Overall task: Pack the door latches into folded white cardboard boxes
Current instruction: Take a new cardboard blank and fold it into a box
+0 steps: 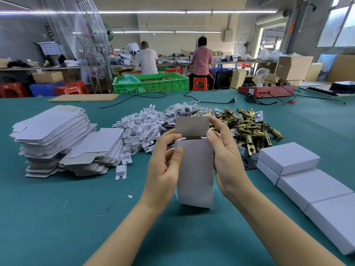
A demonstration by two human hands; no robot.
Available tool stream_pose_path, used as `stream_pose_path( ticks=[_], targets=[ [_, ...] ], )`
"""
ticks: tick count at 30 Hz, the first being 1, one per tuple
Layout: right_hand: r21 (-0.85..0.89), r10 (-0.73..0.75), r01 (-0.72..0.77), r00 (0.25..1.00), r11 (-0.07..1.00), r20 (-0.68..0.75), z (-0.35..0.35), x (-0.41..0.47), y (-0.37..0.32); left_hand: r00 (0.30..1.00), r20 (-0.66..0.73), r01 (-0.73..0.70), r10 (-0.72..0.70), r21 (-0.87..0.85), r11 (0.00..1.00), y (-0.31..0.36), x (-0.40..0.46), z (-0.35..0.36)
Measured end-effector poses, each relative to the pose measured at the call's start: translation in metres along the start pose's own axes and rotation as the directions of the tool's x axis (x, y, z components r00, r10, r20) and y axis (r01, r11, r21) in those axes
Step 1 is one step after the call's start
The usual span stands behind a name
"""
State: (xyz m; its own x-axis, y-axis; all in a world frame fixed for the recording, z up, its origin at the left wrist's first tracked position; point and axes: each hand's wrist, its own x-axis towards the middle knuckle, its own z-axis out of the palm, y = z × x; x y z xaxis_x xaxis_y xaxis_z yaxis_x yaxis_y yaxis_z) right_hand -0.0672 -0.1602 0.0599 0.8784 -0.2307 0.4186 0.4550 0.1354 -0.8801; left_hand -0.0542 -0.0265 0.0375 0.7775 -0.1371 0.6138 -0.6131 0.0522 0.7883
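Note:
I hold a white cardboard box [196, 173] upright above the green table [76, 217], its top flap [192, 125] standing open. My left hand [165, 166] grips the box's left side with the thumb on its front. My right hand [224, 156] grips the right side, its fingers at the flap's right edge. What is inside the box is hidden. Behind the box lies a heap of brass door latches [249, 129].
Stacks of flat white box blanks [57, 139] lie at the left, a pile of white plastic inserts [140, 127] and bagged small parts [182, 110] in the middle. Closed white boxes [311, 181] line the right edge. Cables, a red device [267, 91] and a green crate [151, 83] sit beyond.

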Motion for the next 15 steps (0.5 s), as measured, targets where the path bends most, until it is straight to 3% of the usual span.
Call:
stream_pose_path(
  ticks=[6,10,15],
  targets=[
    [0.073,-0.015,0.010,0.998,0.997,0.059,0.0011,-0.0021,-0.0024,0.998,-0.020,-0.060,0.059,-0.037,0.997,0.0016,-0.0011,0.0036],
    [0.058,-0.013,0.011,1.000,0.998,0.028,0.0049,-0.0054,-0.0007,0.998,-0.058,-0.001,-0.004,-0.078,0.997,-0.0007,-0.0004,0.0014],
    [0.072,0.000,0.000,1.000,0.997,0.007,0.0083,-0.0080,-0.0027,1.000,-0.001,0.022,-0.022,-0.075,0.997,0.0005,-0.0015,0.0019]
  ],
)
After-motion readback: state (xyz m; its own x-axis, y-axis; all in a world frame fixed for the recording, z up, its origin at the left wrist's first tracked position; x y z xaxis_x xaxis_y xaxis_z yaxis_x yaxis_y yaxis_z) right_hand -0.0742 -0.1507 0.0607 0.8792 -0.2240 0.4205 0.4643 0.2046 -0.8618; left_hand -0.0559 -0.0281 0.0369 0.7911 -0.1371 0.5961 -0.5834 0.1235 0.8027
